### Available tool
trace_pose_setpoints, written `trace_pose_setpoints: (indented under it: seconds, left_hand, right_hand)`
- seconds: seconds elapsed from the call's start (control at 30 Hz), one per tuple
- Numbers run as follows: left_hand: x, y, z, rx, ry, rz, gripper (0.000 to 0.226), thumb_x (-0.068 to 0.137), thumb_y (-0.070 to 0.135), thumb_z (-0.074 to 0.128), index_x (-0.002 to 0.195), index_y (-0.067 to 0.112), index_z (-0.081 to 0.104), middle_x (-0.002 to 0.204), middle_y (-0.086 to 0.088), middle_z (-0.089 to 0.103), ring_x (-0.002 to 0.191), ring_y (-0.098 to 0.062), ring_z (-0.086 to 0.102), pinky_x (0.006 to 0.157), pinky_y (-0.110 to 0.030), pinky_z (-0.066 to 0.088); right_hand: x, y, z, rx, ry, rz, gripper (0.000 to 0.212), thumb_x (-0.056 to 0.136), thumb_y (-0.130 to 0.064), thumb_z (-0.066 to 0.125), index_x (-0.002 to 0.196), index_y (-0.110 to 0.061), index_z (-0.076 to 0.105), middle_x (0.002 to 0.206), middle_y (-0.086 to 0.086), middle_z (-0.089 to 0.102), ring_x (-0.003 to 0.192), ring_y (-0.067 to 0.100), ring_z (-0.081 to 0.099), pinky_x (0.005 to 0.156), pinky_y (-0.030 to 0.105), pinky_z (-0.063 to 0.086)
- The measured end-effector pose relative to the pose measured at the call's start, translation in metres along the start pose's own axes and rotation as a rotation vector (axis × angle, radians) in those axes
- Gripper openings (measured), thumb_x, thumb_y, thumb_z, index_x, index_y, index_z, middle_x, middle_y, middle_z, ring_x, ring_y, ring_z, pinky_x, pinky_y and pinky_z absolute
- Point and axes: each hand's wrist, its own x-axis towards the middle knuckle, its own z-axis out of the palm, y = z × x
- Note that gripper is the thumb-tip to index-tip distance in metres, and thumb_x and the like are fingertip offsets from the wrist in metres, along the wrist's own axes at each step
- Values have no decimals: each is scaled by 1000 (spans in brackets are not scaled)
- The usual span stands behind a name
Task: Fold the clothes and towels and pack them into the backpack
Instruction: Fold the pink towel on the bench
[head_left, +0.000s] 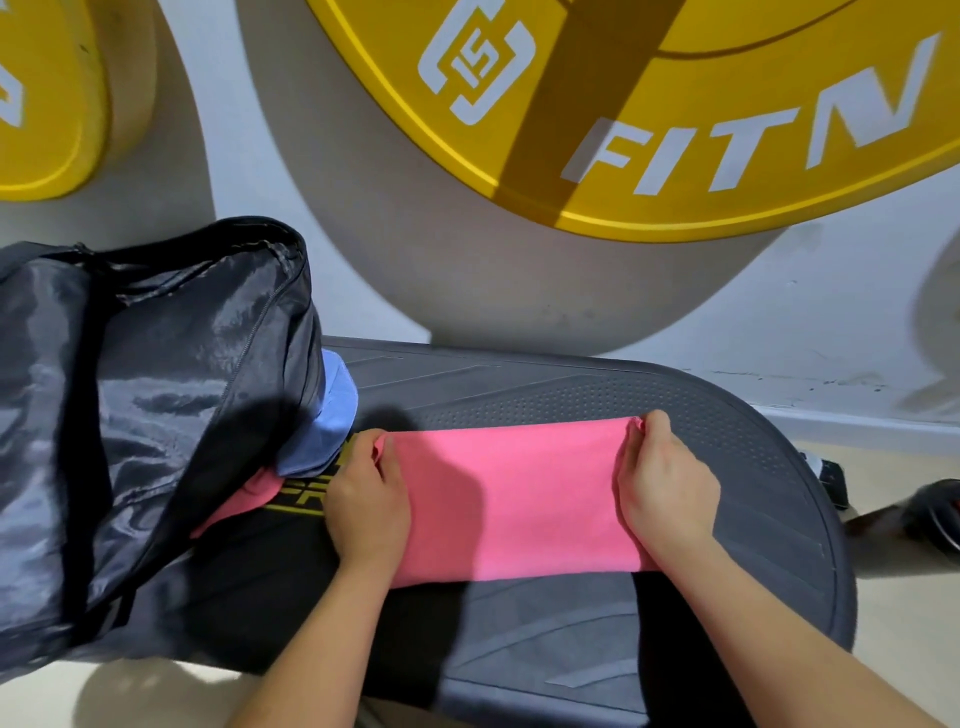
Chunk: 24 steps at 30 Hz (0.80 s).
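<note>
A pink towel (511, 499) lies folded into a wide band on a grey step platform (769, 499). My left hand (371, 499) grips its left end with the fingers curled round the far corner. My right hand (665, 483) grips the right end the same way. A dark backpack (135, 415) lies open on the left, its shiny lining showing. A folded blue cloth (324, 426) rests against the backpack's mouth. Another pink cloth (244, 499) pokes out below the blue one, partly hidden by the backpack.
A large yellow weight plate (701, 114) leans on the wall behind the platform, and a second yellow plate (47, 98) stands at the far left. A dark object (930, 514) sits on the floor to the right of the platform.
</note>
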Motion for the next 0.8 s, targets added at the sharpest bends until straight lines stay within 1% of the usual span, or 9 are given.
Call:
trace_pose_setpoints:
  seconds: [0.17,0.23,0.3,0.4,0.5,0.57,0.63,0.7,0.8]
  left_hand:
    - [4,3,0,117,-49,8,13,93,17,54,99,9,63,90,-16,68,83,-39,62,67,-39,42]
    - [7,4,-1,176,-115,50,13,93,20,52,94,11,61,89,-14,67,83,-37,61,64,-38,39]
    - [12,5,-4,250,-200,60,16,95,24,49,100,13,59,97,-13,66,89,-36,61,65,-37,38]
    - [15,9,-12,371,-214,81,34,91,25,56,123,14,51,112,-16,58,99,-38,57,71,-44,44]
    - [-9,12,-13,381,-96,416,37,83,23,60,119,13,58,113,-16,57,100,-36,55,78,-45,46]
    - [-40,8,-7,353,-197,555,37,87,31,51,119,16,61,125,-14,58,113,-33,56,91,-46,46]
    - [-67,2,-3,435,-364,533,49,91,41,40,133,22,53,140,-11,50,130,-28,47,105,-47,35]
    - [-74,-2,-2,506,-431,512,56,91,45,35,142,24,43,146,-9,44,136,-25,40,109,-46,26]
    - [-71,-1,-3,536,-463,483,57,90,47,35,144,27,39,148,-8,41,136,-26,39,110,-47,23]
  right_hand:
    - [0,1,2,-23,-21,8,21,102,-32,29,90,-15,35,88,10,62,74,38,61,58,36,31]
    - [1,1,4,-53,-25,-1,21,102,-33,30,92,-15,38,90,9,62,74,38,61,58,36,32]
    - [2,0,6,-72,-30,-6,21,101,-33,31,95,-15,40,92,8,62,74,38,62,57,35,33]
    - [1,0,6,-82,-17,-6,21,101,-32,32,96,-15,42,93,8,63,72,38,62,56,35,34]
    - [1,-1,4,-62,-10,-3,20,100,-32,32,97,-16,43,92,7,63,73,37,62,57,34,34]
    - [1,-2,3,-40,-10,13,19,100,-33,33,99,-17,44,92,7,64,73,37,62,58,35,35]
    - [-1,-2,-1,-15,-18,26,19,99,-33,35,103,-19,47,91,7,66,75,37,62,59,35,35]
    - [2,-2,-8,50,-51,59,20,98,-33,40,110,-20,49,92,9,68,81,36,62,63,35,35]
    - [15,4,-30,211,-127,204,34,94,-30,48,126,-18,46,114,17,61,101,37,57,76,41,41]
